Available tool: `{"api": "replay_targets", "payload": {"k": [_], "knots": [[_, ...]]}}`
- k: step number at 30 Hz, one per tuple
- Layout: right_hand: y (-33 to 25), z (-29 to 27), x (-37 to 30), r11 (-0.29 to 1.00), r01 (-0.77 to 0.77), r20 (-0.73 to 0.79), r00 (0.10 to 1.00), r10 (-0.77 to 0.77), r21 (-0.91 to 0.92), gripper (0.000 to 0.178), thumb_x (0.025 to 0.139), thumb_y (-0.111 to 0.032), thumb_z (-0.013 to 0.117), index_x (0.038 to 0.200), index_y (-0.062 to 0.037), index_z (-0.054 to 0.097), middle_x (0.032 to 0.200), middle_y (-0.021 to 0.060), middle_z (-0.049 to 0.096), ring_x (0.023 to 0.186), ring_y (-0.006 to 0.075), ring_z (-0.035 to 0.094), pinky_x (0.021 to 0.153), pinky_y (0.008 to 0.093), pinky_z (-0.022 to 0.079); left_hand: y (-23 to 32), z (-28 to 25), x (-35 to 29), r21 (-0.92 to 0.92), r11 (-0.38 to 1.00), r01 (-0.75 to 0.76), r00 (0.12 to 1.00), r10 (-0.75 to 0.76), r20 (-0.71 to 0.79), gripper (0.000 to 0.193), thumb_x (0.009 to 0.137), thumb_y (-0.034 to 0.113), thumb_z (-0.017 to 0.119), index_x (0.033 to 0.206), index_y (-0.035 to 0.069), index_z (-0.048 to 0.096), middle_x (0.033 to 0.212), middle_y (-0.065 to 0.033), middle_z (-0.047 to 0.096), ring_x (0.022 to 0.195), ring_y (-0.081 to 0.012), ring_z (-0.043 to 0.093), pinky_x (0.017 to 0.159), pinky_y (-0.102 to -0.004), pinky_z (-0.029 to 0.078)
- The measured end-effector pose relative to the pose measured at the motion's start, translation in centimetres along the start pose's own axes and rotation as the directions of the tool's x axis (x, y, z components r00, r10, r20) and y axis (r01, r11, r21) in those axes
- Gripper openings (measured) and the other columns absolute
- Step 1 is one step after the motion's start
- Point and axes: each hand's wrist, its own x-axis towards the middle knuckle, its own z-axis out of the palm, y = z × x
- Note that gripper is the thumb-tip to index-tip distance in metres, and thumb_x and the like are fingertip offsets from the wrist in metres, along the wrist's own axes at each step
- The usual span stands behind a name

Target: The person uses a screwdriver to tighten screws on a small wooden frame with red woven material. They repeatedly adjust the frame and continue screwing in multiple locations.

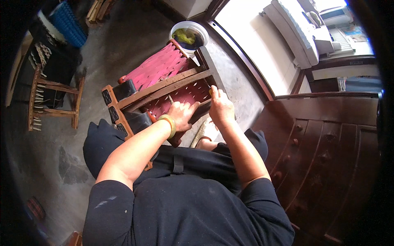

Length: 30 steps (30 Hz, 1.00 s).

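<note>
Seated position, viewed from above; dark clothing, two bare forearms extended forward over the lap.

Work item: one small wooden loom frame (123, 98) resting tilted across the lap and the concrete floor (119, 45), carrying one band of red woven strips (158, 65) stretched from the far roller toward the body. Two wooden crossbars (164, 84) laid side by side across the band. Below the crossbars, red web (188, 93) with pale flecks.

Left hand (182, 115): palm down, fingers curled and pressed onto the red web just below the crossbars; one yellow-green bangle (169, 125) on the wrist. Grip on any thread not discernible.

Right hand (221, 107): closed into a loose fist at the right edge of the web, fingertips pinching one small yellowish object (211, 92); its kind too small to tell.

Both hands near each other, not touching.

Surroundings, counted:
- One white bowl (201, 30) beyond the far end of the loom, holding yellow-green material.
- One wooden peg rack (53, 102) on the floor at left, well apart from the loom.
- One blue ribbed crate (69, 24) at upper left.
- One dark wooden door panel (328, 151) at right.
- One pale sandal (204, 133) under the loom's near edge.
</note>
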Motion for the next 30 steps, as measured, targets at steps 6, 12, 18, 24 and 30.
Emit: {"api": "replay_targets", "payload": {"k": [6,12,18,24,30], "knots": [[0.5,0.3,-0.8,0.998,-0.070,0.071,0.995,0.069,0.001,0.047,0.082,-0.006,0.055,0.127,-0.0009,0.046,0.101,0.0134,0.058,0.089,0.0280,0.064,0.072,0.0357,0.055,0.2,-0.2,-0.1,0.044,0.999,0.014,0.998,-0.017,0.062,0.086,0.068,0.033,0.073,0.142,0.005,0.037,0.108,-0.0150,0.060,0.102,-0.0281,0.059,0.086,-0.0395,0.046],[0.0,-0.9,0.1,0.998,-0.058,-0.003,0.998,0.058,0.034,0.045,0.082,-0.005,0.055,0.126,-0.0007,0.047,0.100,0.0142,0.058,0.089,0.0292,0.063,0.071,0.0366,0.056,0.2,-0.2,-0.1,0.032,0.999,0.024,0.997,-0.027,0.076,0.087,0.069,0.033,0.074,0.143,0.006,0.036,0.111,-0.0157,0.059,0.103,-0.0285,0.058,0.088,-0.0399,0.045],[0.3,-0.2,0.2,0.993,-0.117,-0.022,0.993,0.117,0.027,0.044,0.082,-0.004,0.056,0.125,0.0001,0.046,0.099,0.0142,0.057,0.089,0.0288,0.063,0.071,0.0366,0.056,0.3,-0.4,0.0,0.018,1.000,0.017,0.997,-0.018,0.069,0.086,0.068,0.032,0.074,0.141,0.005,0.037,0.109,-0.0154,0.060,0.103,-0.0290,0.058,0.088,-0.0399,0.046],[0.7,0.0,1.3,0.988,-0.138,0.019,0.990,0.140,-0.065,0.044,0.083,-0.005,0.054,0.126,0.0019,0.045,0.101,0.0141,0.057,0.090,0.0287,0.062,0.071,0.0364,0.056,0.1,-0.1,-0.1,0.034,0.999,-0.001,0.999,0.000,0.035,0.087,0.067,0.032,0.074,0.141,0.004,0.037,0.106,-0.0154,0.061,0.099,-0.0291,0.060,0.085,-0.0396,0.047],[0.6,0.8,1.4,0.987,-0.048,0.058,0.997,0.058,-0.154,0.045,0.085,-0.009,0.052,0.127,0.0061,0.046,0.101,0.0138,0.059,0.090,0.0266,0.063,0.070,0.0333,0.057,0.2,-0.3,-0.1,0.010,1.000,0.007,1.000,-0.008,0.030,0.085,0.064,0.031,0.075,0.138,0.004,0.040,0.104,-0.0159,0.060,0.098,-0.0312,0.060,0.085,-0.0414,0.048]]}}
